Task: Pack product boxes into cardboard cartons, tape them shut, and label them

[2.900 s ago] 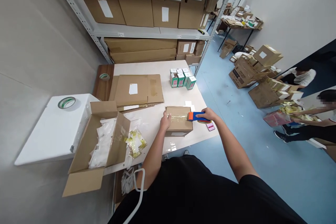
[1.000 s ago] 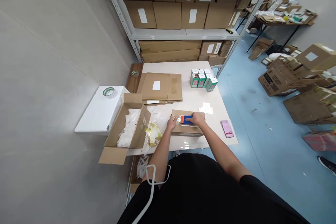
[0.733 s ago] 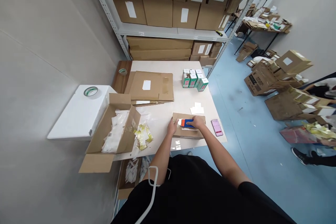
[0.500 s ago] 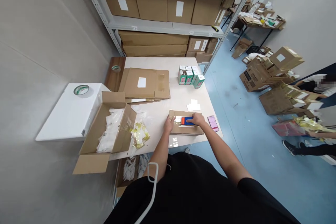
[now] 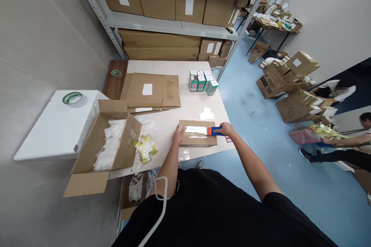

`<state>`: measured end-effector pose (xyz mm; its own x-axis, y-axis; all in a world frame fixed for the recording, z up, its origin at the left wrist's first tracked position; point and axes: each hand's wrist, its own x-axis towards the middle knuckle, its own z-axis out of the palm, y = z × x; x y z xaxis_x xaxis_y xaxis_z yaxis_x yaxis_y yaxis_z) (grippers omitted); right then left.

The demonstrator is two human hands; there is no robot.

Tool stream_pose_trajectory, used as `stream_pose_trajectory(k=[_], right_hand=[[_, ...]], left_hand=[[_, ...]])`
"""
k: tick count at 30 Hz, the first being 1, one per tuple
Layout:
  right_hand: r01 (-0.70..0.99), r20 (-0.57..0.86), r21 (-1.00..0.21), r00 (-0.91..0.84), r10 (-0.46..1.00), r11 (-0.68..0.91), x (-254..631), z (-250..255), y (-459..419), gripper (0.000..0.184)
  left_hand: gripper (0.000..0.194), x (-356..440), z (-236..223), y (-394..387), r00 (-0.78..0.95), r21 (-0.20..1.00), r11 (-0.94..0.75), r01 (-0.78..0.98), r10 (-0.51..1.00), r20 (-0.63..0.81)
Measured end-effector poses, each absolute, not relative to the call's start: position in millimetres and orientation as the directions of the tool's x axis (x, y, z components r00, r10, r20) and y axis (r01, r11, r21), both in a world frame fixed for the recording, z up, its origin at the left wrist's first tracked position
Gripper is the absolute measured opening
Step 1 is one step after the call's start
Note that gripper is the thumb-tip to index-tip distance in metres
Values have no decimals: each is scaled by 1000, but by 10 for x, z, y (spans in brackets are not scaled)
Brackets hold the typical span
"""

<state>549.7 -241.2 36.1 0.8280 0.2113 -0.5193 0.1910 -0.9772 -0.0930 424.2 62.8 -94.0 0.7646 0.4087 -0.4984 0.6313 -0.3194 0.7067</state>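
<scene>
A small closed cardboard box (image 5: 198, 138) lies near the front edge of the pale table (image 5: 188, 108). A strip of clear tape runs along its top. My left hand (image 5: 177, 136) presses on the box's left end, fingers curled over the edge. My right hand (image 5: 226, 129) is wrapped round the handle of a blue and orange tape dispenser (image 5: 213, 131), which sits at the box's right end.
An open carton (image 5: 107, 150) of white packets stands at the left, flattened cartons (image 5: 150, 93) lie behind, and green product boxes (image 5: 201, 83) stand at the back right. Tape rolls (image 5: 72, 98) rest on a white unit. Shelving holds cartons. Other people work among boxes on the floor at right.
My right hand has drawn the tape dispenser from the middle of the box top to its right end, leaving a strip of tape. My left hand stays on the box's left end.
</scene>
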Motion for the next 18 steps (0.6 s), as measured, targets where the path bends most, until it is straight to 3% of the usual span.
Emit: stream_pose_trajectory(k=[6,11,18], right_hand=[[135,-524,-110,834,173,-985,5552,428,-2953,48],[34,-531,-56,846,59,-998,5643,517,-3406,46],[-21,-542,-71,840,21,-997,5556,319,-3461,44]], left_hand=[[73,4254,-1004,642,769,749,-261,610,424,-479],[69,4253,-1012,645,768,745,-269,610,434,-471],[71,4250,-972,670,772,740,-279,612,415,-482]])
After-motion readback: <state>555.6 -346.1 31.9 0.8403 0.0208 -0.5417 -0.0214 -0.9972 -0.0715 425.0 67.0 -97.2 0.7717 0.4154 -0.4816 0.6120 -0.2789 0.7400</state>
